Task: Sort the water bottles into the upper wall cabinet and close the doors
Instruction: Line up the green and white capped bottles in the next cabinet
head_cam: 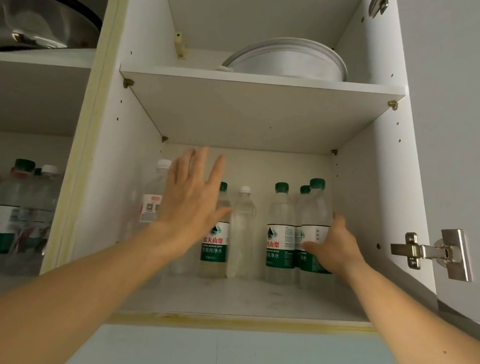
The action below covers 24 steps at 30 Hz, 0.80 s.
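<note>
Several clear water bottles stand on the lower shelf of the open upper cabinet. My right hand grips a green-capped bottle at the shelf's right end, beside two more green-capped bottles. My left hand hovers with fingers spread straight in front of the left bottles, holding nothing. It partly hides a white-capped bottle and a green-labelled bottle. A slim unlabelled white-capped bottle stands in the middle.
A white bowl sits on the upper shelf. The right door hangs open with a metal hinge. The left compartment holds several more bottles, with a steel bowl above.
</note>
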Each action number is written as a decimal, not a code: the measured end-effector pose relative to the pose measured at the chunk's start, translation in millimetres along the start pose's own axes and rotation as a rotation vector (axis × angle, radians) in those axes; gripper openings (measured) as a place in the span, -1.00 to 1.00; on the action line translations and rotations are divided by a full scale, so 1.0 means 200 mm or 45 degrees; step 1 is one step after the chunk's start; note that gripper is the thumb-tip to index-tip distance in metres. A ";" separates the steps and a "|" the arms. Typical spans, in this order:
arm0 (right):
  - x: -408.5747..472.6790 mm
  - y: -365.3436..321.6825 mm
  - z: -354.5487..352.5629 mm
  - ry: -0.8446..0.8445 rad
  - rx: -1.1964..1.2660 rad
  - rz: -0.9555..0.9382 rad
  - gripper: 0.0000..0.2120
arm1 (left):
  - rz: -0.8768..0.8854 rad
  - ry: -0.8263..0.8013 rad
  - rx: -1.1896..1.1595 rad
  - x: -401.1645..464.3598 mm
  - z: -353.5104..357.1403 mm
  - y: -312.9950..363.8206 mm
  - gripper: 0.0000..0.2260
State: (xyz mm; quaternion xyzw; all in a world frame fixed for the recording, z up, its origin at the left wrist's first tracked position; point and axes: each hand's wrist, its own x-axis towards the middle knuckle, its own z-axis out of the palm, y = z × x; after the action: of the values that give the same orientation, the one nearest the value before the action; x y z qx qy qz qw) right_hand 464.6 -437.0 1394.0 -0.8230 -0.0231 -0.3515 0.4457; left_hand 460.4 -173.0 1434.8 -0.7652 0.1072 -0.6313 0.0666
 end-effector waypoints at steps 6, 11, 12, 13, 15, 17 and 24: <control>0.02 0.04 -0.02 0.065 -0.070 0.008 -0.42 | 0.258 -0.073 -0.164 0.08 0.15 0.34 -0.11; 0.05 0.10 -0.04 0.152 -0.195 0.035 -0.40 | 0.324 -0.284 -0.203 0.17 0.32 0.50 -0.15; 0.06 0.10 -0.04 0.166 -0.223 0.030 -0.36 | 0.334 -0.335 -0.202 0.19 0.36 0.52 -0.14; 0.06 0.11 -0.04 0.173 -0.248 0.022 -0.33 | 0.345 -0.379 -0.196 0.19 0.39 0.54 -0.11; 0.06 0.11 -0.05 0.173 -0.294 -0.005 -0.27 | 0.362 -0.454 -0.205 0.20 0.46 0.57 -0.06; 0.06 0.12 -0.05 0.163 -0.366 -0.031 -0.16 | 0.375 -0.508 -0.216 0.19 0.51 0.59 -0.01; 0.02 0.04 -0.01 0.282 -0.653 -0.347 -0.02 | 0.342 -0.563 -0.250 0.16 0.54 0.61 0.01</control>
State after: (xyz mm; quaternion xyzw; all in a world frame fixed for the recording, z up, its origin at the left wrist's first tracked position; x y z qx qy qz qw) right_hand 470.0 -444.1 1391.0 -0.8547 0.0049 -0.4897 0.1719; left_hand 562.7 -302.4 1414.9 -0.8661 0.2514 -0.4209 0.0971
